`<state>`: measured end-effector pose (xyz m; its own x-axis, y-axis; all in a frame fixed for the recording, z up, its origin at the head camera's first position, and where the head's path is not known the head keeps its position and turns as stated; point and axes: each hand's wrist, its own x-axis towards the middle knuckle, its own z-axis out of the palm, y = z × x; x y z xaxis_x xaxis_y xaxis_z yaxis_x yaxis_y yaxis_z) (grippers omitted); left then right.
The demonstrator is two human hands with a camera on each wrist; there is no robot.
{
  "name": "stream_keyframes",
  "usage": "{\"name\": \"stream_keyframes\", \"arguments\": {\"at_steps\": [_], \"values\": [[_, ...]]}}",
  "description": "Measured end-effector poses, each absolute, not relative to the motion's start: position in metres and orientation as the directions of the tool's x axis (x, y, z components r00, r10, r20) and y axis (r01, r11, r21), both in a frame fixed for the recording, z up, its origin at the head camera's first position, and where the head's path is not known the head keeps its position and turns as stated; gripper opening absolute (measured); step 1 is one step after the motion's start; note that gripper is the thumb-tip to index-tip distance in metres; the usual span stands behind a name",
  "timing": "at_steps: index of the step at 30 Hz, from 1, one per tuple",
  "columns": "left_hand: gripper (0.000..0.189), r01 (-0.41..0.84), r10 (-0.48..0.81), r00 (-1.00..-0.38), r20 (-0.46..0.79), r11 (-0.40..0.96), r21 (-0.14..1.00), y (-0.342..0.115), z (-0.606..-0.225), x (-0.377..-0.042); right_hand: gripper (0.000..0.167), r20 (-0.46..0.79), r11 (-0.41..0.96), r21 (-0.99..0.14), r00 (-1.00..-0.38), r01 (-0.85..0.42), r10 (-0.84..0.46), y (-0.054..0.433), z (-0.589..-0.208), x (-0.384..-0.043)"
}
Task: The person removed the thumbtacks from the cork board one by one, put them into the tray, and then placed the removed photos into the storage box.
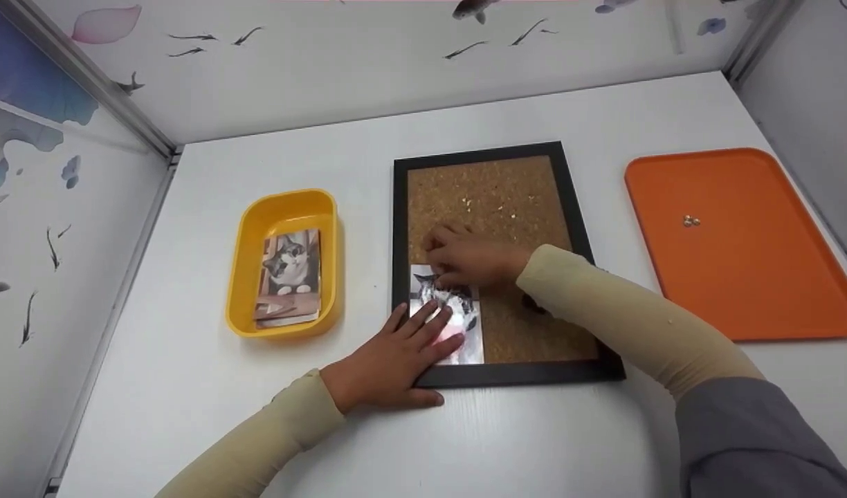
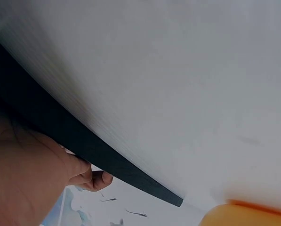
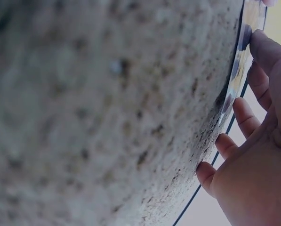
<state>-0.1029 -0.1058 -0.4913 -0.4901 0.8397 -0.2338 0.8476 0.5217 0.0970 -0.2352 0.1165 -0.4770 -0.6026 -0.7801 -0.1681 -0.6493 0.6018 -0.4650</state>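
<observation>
A cat photo [image 1: 470, 349] lies on the lower left of a black-framed cork board [image 1: 534, 325]. My left hand [image 1: 403, 353] presses on the photo with its fingers spread, the thumb on the table below the frame. Above it, my right hand [image 1: 475, 259] is at the photo's top edge. In the right wrist view, the right thumb [image 3: 267, 49] touches the photo and the bent fingertips rest on the board. Whether anything small is between those fingers is hidden. Several small gold pins [image 1: 467, 203] dot the upper cork.
To the left stands a yellow bin [image 1: 235, 304] holding more cat photos [image 1: 288, 273]. On the right lies an orange tray [image 1: 762, 277] with a few small gold pins [image 1: 690, 220]. Printed panels enclose the white table [image 1: 520, 443] at the back and sides.
</observation>
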Motion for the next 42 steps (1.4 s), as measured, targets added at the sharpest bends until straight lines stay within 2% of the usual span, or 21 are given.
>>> {"name": "stream_keyframes", "arguments": {"at_steps": [7, 14, 20, 32, 42], "values": [[0.087, 0.832, 0.831, -0.492, -0.262, 0.537, 0.139, -0.105, -0.489, -0.104, 0.013, -0.158, 0.578, -0.491, -0.586, -0.651, -0.795, 0.120, -0.474, -0.236], [0.087, 0.834, 0.833, -0.487, -0.262, 0.533, 0.142, -0.104, -0.491, -0.105, 0.014, -0.156, 0.580, -0.530, -0.601, -0.619, -0.784, 0.125, -0.472, -0.236], [0.087, 0.838, 0.834, -0.483, -0.265, 0.529, 0.138, -0.104, -0.493, -0.106, 0.006, -0.153, 0.604, -0.490, -0.620, -0.629, -0.769, 0.132, -0.468, -0.236], [0.087, 0.840, 0.837, -0.490, -0.243, 0.528, 0.125, -0.105, -0.493, -0.105, 0.011, -0.126, 0.652, -0.377, -0.661, -0.657, -0.739, 0.150, -0.455, -0.237], [0.087, 0.836, 0.833, -0.494, -0.248, 0.534, 0.128, -0.106, -0.490, -0.104, 0.009, -0.062, 0.660, -0.352, -0.687, -0.664, -0.724, 0.168, -0.443, -0.234]]}}
